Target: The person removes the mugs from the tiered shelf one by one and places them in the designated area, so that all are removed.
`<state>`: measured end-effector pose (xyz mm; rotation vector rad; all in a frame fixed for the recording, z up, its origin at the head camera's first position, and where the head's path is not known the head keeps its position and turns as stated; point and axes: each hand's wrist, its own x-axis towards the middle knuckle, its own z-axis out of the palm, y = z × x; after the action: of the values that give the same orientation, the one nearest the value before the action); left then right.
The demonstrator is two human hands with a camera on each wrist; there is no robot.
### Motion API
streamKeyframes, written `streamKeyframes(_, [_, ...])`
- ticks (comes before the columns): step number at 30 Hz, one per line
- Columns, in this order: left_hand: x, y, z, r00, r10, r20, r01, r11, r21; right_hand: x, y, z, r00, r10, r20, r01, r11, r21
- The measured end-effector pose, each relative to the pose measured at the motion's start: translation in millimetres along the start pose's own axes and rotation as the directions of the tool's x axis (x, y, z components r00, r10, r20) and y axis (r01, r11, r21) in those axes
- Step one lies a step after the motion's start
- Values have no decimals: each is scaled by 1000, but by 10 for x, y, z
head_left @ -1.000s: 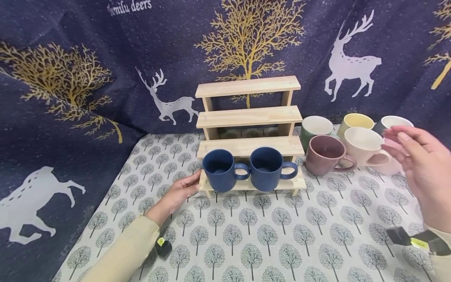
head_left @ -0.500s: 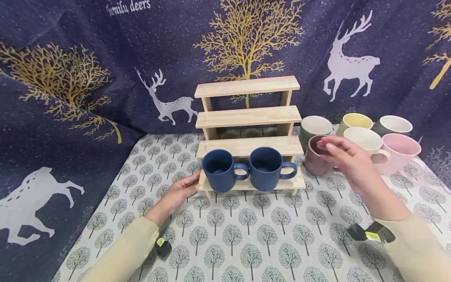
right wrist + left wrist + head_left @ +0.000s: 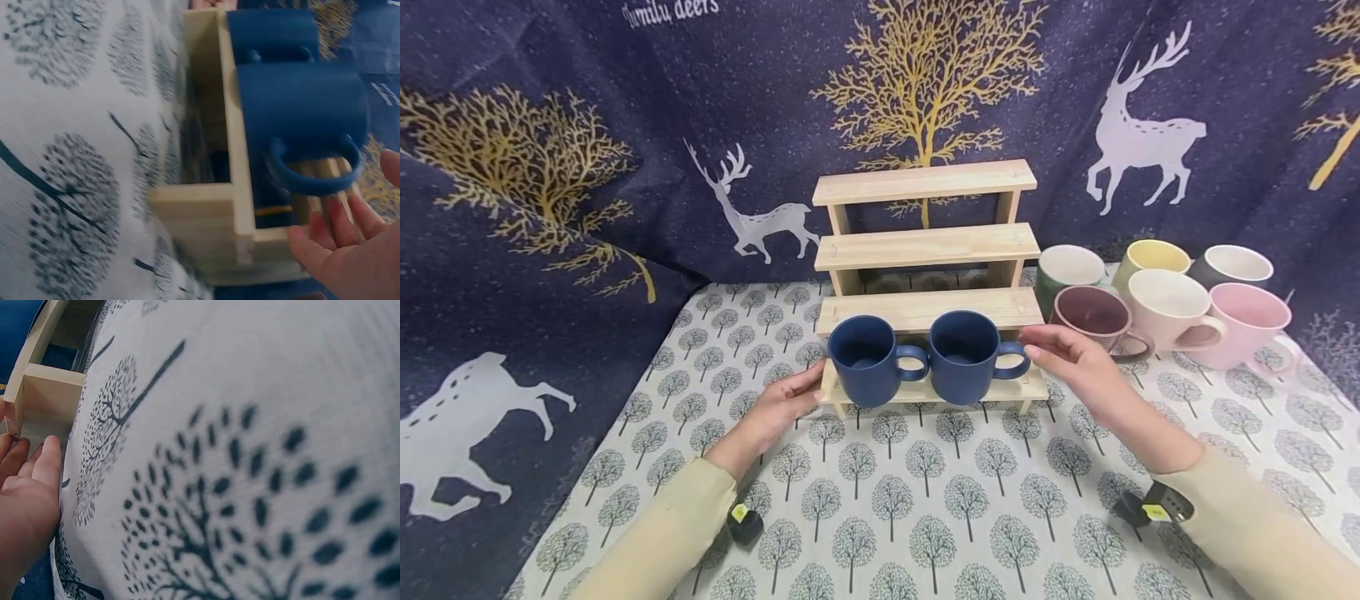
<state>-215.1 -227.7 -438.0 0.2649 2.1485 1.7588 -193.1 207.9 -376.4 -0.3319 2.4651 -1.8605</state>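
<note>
Two navy blue mugs, a left mug (image 3: 862, 360) and a right mug (image 3: 964, 358), stand side by side on the lowest step of a tiered wooden shelf (image 3: 925, 312). Both handles point right. My left hand (image 3: 781, 408) holds the left end of that lowest step between thumb and fingers; in the left wrist view its fingertips (image 3: 47, 465) lie at the board's end. Beside the right mug's handle (image 3: 315, 181), my right hand (image 3: 1075, 367) has its fingers loosely spread and thumb apart. The right wrist view shows the fingers close to the handle, not gripping it; contact is unclear.
Right of the shelf are several more mugs: green (image 3: 1070, 267), plum (image 3: 1092, 315), yellow (image 3: 1152, 260), cream (image 3: 1172, 308), dark grey (image 3: 1232, 265) and pink (image 3: 1247, 321). A tree-patterned cloth (image 3: 925, 500) covers the table. A dark blue printed curtain (image 3: 760, 100) hangs behind.
My right hand has swung left from beside the pink mug, past the plum mug, to the right blue mug's handle. The left hand stays at the shelf's end. The blue mugs have not moved.
</note>
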Motion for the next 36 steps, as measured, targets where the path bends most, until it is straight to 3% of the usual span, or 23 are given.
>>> streamKeyframes(7, [-3, 9, -3, 1000, -1, -1, 1, 1000, -26, 6, 15, 99, 999, 38, 5, -37, 996, -77])
streamKeyframes(22, [-8, -1, 0, 1000, 10, -4, -10, 1000, -22, 39, 13, 136, 999, -27, -17, 26, 996, -87])
streamKeyframes(36, [0, 6, 15, 1000, 20, -4, -20, 999, -29, 35, 26, 185, 996, -34, -78, 24, 991, -132])
